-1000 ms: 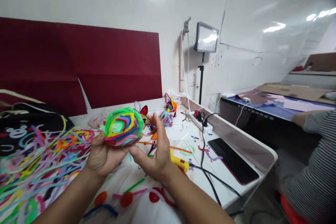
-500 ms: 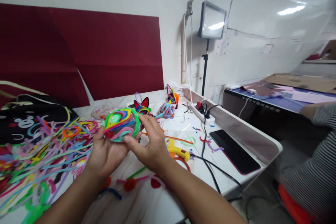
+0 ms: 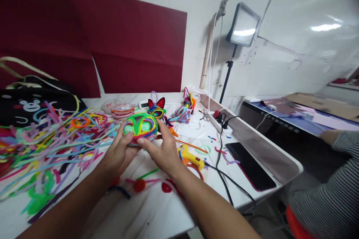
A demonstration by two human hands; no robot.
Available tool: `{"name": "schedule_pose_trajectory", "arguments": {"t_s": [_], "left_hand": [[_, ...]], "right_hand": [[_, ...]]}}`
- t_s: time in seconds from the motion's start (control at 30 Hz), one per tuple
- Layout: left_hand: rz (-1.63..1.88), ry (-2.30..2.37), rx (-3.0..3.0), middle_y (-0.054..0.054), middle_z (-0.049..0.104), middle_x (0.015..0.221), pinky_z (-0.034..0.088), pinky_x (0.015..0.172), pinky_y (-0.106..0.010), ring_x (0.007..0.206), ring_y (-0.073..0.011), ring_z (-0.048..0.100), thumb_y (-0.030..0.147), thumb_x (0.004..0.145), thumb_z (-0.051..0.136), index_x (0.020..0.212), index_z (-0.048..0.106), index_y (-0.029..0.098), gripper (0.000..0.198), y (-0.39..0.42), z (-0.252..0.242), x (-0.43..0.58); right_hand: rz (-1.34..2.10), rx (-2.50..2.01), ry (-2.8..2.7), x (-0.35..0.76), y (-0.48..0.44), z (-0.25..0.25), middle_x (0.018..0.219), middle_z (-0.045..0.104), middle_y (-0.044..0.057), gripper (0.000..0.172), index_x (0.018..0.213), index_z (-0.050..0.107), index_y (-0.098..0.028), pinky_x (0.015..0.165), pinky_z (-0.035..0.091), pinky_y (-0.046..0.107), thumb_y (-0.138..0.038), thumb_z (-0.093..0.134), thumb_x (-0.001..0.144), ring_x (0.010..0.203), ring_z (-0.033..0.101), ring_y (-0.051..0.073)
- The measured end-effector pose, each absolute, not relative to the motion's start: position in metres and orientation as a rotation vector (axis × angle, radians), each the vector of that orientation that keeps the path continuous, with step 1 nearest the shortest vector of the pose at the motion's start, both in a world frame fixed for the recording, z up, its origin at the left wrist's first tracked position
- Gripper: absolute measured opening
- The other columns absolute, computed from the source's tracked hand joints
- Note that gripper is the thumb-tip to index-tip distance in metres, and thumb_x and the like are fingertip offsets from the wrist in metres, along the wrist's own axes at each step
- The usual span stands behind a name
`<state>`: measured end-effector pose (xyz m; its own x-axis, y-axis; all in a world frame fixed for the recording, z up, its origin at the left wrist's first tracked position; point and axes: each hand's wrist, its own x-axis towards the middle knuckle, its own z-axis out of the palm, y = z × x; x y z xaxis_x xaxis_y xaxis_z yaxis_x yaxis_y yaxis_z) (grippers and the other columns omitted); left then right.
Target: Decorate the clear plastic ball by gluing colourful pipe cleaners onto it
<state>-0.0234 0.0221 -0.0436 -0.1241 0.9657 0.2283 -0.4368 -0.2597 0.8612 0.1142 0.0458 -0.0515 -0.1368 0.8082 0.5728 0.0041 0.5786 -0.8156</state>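
Between both hands is a clear rounded ball covered in colourful pipe cleaners [image 3: 143,124], with green loops around two pale round spots facing me. My left hand [image 3: 120,152] cups it from the left and below, thumb on its front. My right hand [image 3: 165,150] grips its right side, with the thumb at the lower front edge and the fingers partly hidden behind. Just behind the ball stands a pipe-cleaner figure with red-and-black pointed ears [image 3: 156,105]. A yellow hot glue gun [image 3: 192,157] lies to the right of my right hand.
A heap of loose pipe cleaners [image 3: 56,153] spreads across the left, by a black bag [image 3: 33,101]. On the right are a phone [image 3: 251,166], a power strip [image 3: 220,124] and black cables [image 3: 220,164]. A lamp [image 3: 243,25] stands behind; a striped-sleeved person [image 3: 331,179] sits right.
The ball has been turned in my hands, so two pale spots now face me instead of one. The head view has tilted and shifted slightly left. Both hands still hold the ball.
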Motion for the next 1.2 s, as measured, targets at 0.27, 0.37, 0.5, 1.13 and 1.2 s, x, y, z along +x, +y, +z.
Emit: {"name": "schedule_pose_trajectory", "arguments": {"t_s": [0.27,0.37,0.5,1.13,1.2], "left_hand": [[1.571,0.821,1.107,-0.006,0.062,0.138,0.059,0.093,-0.046,0.120,-0.0346,0.064,0.037,0.072,0.084,0.144,0.044,0.038,0.083,0.020,-0.036,-0.028],[1.545,0.846,1.100,-0.006,0.057,0.144,0.060,0.092,-0.040,0.120,-0.0310,0.064,0.033,0.069,0.086,0.150,0.036,0.039,0.096,0.020,-0.035,-0.029],[1.569,0.880,1.094,-0.003,0.051,0.150,0.060,0.088,-0.031,0.124,-0.0279,0.061,0.026,0.065,0.088,0.149,0.038,0.042,0.100,0.022,-0.035,-0.030],[1.543,0.793,1.130,-0.003,0.062,0.129,0.058,0.072,-0.020,0.113,-0.0228,0.063,0.030,0.061,0.091,0.132,0.056,0.033,0.079,0.033,-0.053,-0.038],[1.551,0.821,1.127,-0.002,0.062,0.126,0.057,0.072,-0.020,0.109,-0.0212,0.064,0.028,0.059,0.092,0.131,0.055,0.032,0.081,0.033,-0.053,-0.036]], "right_hand": [[0.826,-0.645,-1.638,0.121,0.059,-0.057,0.135,0.060,0.012,0.083,0.146,0.046,-0.018,0.099,0.053,0.039,-0.048,0.077,0.075,0.119,0.061,0.025],[0.822,-0.598,-1.660,0.122,0.067,-0.062,0.138,0.059,0.011,0.080,0.144,0.048,-0.020,0.095,0.055,0.035,-0.042,0.078,0.074,0.119,0.061,0.024],[0.857,-0.598,-1.690,0.121,0.075,-0.069,0.144,0.053,0.013,0.084,0.149,0.041,-0.019,0.091,0.057,0.032,-0.036,0.076,0.075,0.124,0.058,0.023],[0.617,-0.636,-1.958,0.130,0.078,-0.065,0.145,0.050,0.015,0.090,0.150,0.036,-0.020,0.114,0.043,0.047,-0.040,0.082,0.076,0.138,0.046,0.030],[0.615,-0.647,-1.962,0.129,0.077,-0.065,0.144,0.049,0.016,0.089,0.149,0.036,-0.017,0.114,0.043,0.047,-0.039,0.082,0.075,0.136,0.047,0.030]]}}
